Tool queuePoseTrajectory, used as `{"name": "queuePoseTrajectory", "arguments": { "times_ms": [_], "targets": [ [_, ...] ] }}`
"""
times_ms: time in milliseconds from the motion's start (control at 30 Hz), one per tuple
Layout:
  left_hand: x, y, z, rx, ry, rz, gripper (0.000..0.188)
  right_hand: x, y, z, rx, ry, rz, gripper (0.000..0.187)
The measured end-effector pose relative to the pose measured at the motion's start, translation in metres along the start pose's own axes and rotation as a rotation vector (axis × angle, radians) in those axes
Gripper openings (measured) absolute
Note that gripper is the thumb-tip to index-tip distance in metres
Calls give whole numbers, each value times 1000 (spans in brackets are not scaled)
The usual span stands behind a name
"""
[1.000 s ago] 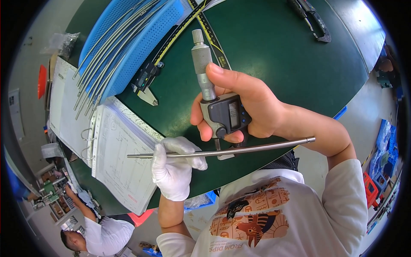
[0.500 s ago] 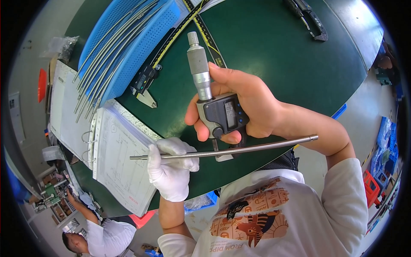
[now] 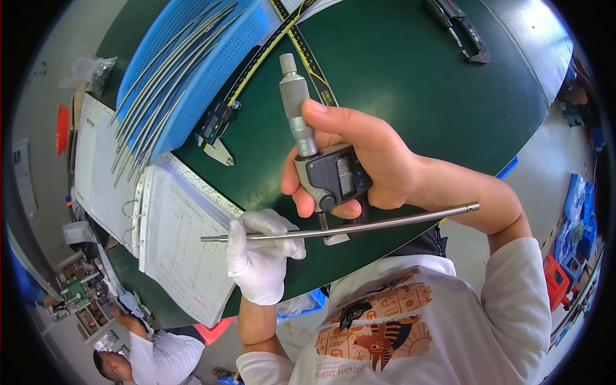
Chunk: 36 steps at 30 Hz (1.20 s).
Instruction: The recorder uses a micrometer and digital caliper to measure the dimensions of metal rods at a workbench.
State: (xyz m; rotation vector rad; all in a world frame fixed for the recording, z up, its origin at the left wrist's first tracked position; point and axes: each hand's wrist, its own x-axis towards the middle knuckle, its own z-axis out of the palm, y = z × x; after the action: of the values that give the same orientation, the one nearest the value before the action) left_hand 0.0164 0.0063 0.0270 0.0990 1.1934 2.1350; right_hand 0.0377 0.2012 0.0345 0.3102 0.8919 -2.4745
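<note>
1. The thin metal rod [image 3: 398, 220] is held above the near edge of the green table [image 3: 423, 83], lying almost level across the view, its right end slightly higher in the picture and passing in front of the right forearm.
2. The left hand [image 3: 260, 266], in a white glove, grasps the rod near its left end between thumb and fingers; a short, thinner tip sticks out beyond the thumb.
3. The right hand [image 3: 382, 154], bare, is wrapped around a gauge [image 3: 327, 176] with a grey and black body and a small screen. Its thumb rests against the gauge's round metal barrel, which points away from the person.
4. The rod crosses the open end of the gauge; whether the measuring faces touch it is hard to tell from this angle.
5. Left of the gauge, a caliper [image 3: 213, 128] lies on the table, its long bar crossing a second ruled bar [image 3: 308, 54].
6. Beyond the caliper, a blue basket [image 3: 224, 70] holds a bundle of similar rods [image 3: 160, 90], their ends jutting over its near side.
7. An open ring binder [image 3: 183, 237] with printed sheets lies nearer, beside the gloved hand.
8. A black tool [image 3: 473, 42] lies at the table's far right.
9. At lower left, a co-worker in a white shirt [image 3: 167, 356] sits apart.
</note>
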Motion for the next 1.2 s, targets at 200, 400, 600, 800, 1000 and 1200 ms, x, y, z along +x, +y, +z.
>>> {"name": "queuePoseTrajectory", "arguments": {
  "times_ms": [200,400,600,800,1000,1200],
  "targets": [
    [1,6,-8,-58,-19,-58,57,2,0,-1,-38,-51,-27,70],
    [0,3,-4,-100,-21,-52,56,1,2,-1,-13,-9,-33,74],
    [-2,0,0,-98,-20,-68,56,1,1,-2,91,0,9,69],
    [-2,-2,-1,-90,-56,-85,57,2,1,-1,27,13,-1,67],
    [-1,0,0,-50,-51,-108,57,2,1,-1,-51,32,-20,67],
    [0,7,-11,-83,34,-67,52,0,-2,-1,-38,0,8,67]
  ]
}}
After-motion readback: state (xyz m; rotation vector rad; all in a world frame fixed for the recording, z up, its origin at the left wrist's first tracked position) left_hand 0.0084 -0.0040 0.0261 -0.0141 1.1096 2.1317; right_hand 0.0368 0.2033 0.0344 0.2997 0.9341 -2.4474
